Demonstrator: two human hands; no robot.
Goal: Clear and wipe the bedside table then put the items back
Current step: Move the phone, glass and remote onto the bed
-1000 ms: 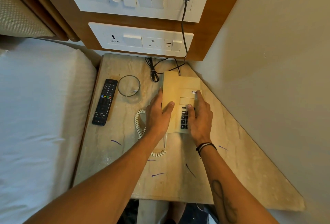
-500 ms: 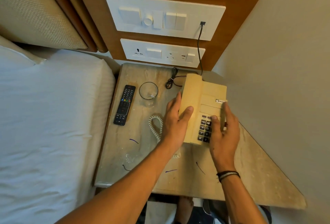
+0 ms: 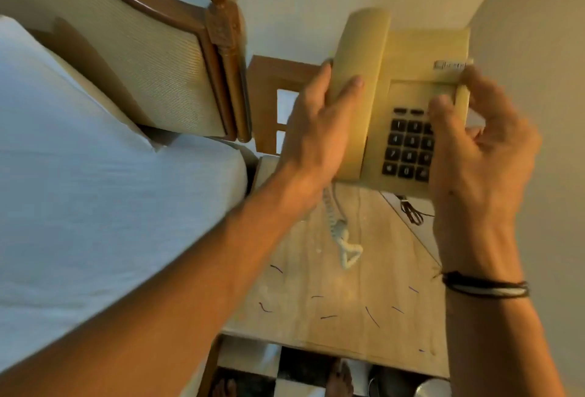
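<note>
One telephone (image 3: 408, 92) now lifted off table (image 3: 354, 308); both hands' fingers (image 3: 354, 83) gripping it.

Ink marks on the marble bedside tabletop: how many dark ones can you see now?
About 9 dark ink marks lie scattered over the near half of the beige marble tabletop; more may be hidden under the forearms or the lifted beige telephone.

The telephone (image 3: 408, 102) carries a small label at its far right corner, too blurred to read. Its dark keypad (image 3: 408, 149) shows pale digits, smeared by motion; only 0 can be made out.
</note>
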